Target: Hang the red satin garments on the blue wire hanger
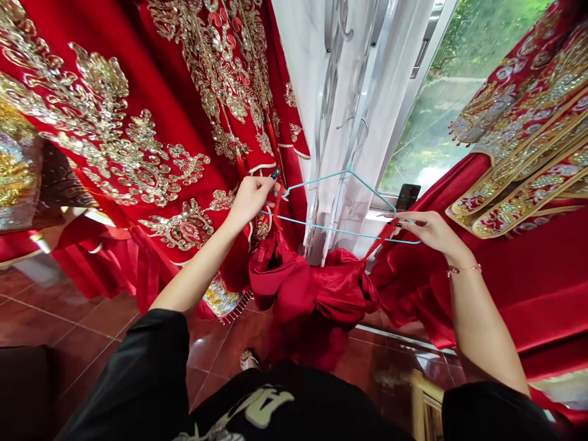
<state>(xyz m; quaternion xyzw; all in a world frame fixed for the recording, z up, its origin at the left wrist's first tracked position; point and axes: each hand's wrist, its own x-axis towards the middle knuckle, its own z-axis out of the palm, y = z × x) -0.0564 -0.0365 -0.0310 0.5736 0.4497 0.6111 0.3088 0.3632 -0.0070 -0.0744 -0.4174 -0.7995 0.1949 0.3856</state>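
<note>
A light blue wire hanger with a metal hook is held up in front of me. From it hangs a dark red satin dress by thin red straps, one near each end of the hanger. My left hand is closed, pinching the left strap at the hanger's left end. At the opposite end, my right hand has its fingers closed around the right strap and the hanger's corner. The dress's lower part drops toward the floor and is in shadow.
Red garments with gold embroidery hang at the left, and more embroidered red clothing hangs at the right. White curtains and a window stand behind. A phone is upright near the sill. A wooden stool stands low at right.
</note>
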